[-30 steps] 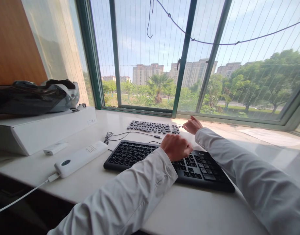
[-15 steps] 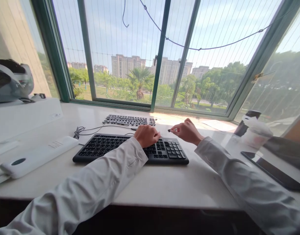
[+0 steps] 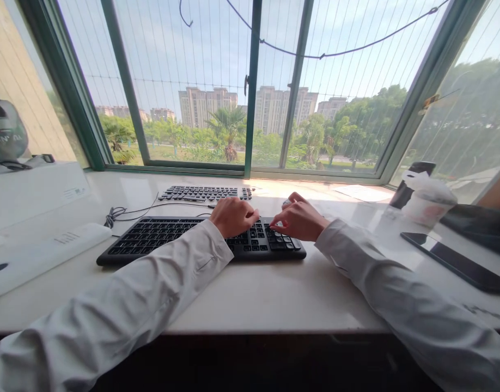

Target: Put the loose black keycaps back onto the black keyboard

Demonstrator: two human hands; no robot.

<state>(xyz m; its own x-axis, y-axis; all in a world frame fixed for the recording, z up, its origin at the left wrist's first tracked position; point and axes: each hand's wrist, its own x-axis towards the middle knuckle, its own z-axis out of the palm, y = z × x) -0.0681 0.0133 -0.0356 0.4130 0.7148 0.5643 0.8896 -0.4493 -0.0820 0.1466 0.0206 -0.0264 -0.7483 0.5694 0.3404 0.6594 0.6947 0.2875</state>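
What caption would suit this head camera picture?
Both hands, left hand and right hand, rest on a black keyboard on a white windowsill desk.

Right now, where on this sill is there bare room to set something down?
Bare: the front strip between the black keyboard and the sill edge, and behind the keycap tray. Crowded: right, by the phone and cup.

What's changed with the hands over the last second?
The right hand drew back from the loose keycaps near the window, holding a small dark piece half a second ago, and now has its fingertips down on the black keyboard's right end. Whether it still holds the piece cannot be told. The left hand stayed curled on the keyboard; keyboard, keycaps and cable did not move.
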